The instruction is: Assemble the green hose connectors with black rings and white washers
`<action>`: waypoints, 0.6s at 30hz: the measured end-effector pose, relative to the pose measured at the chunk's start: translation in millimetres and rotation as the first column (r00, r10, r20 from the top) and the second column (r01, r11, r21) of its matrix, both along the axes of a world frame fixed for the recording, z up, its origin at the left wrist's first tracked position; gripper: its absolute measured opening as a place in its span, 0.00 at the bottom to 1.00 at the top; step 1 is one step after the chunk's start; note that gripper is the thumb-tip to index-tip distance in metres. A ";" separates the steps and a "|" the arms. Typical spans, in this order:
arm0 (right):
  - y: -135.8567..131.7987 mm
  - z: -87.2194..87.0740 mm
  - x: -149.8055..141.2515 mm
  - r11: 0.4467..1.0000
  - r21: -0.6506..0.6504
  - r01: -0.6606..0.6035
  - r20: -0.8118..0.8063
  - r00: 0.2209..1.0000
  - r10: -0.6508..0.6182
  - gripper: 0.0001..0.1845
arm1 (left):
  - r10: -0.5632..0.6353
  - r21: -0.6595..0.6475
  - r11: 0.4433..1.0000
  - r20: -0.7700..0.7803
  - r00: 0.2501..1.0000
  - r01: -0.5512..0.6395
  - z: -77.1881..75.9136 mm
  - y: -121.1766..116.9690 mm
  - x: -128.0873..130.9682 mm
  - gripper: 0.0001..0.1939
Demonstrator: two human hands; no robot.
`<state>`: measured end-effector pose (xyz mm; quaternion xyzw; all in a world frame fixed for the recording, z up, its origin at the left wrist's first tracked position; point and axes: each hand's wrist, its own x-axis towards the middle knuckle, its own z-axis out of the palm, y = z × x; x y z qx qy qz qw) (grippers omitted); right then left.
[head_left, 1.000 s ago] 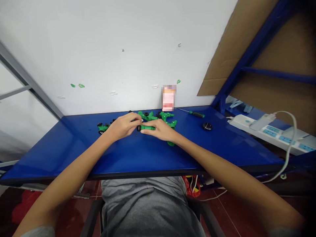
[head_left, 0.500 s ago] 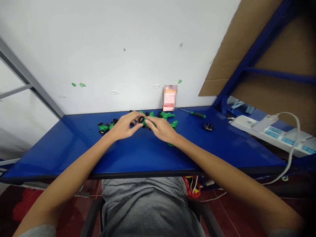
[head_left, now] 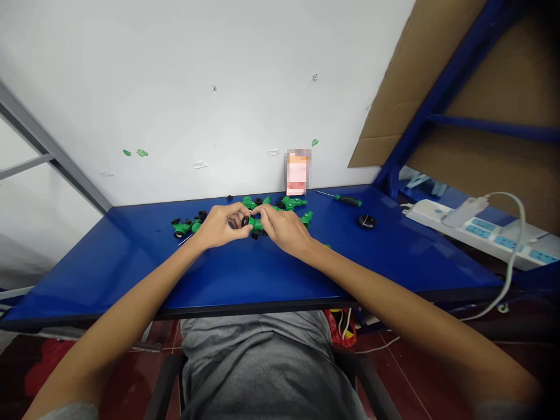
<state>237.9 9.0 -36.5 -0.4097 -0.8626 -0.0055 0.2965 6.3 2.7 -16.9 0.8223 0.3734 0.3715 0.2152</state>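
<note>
Since the prior frame, the green fitting (head_left: 255, 224) has turned in the grip: its black end (head_left: 245, 222), up near the knuckles & facing the viewer then, now sits lower & points at the L hand (head_left: 221, 226). A thin rod (head_left: 185, 238) has come into view by the L wrist. Both hands are close together over the mid-back of a blue table (head_left: 236, 274), clamped on the fitting: L thumb & fingers pinch the black end, R hand (head_left: 286, 230) wraps the green body w/ thumb on top; exact R fingertip contact is hidden. More green pcs w/ black rings (head_left: 179, 228) lie L of the hands, & another grp (head_left: 294, 203) lies just behind them, nr the white wall (head_left: 175, 87). A pixelated pink card (head_left: 298, 173) stands against the wall. To the R: a screwdriver (head_left: 349, 200) w/ green & black handle, a small round black object (head_left: 366, 221), & beyond the table's R side, a white power strip (head_left: 476, 230) w/ blue sockets & a plugged-in white cable.
</note>
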 end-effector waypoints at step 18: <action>6.5 -3.1 -0.7 0.995 -0.092 0.048 0.035 0.998 -0.045 0.23 | 0.067 -0.366 0.929 0.036 0.997 -0.049 3.3 -2.5 8.5 0.16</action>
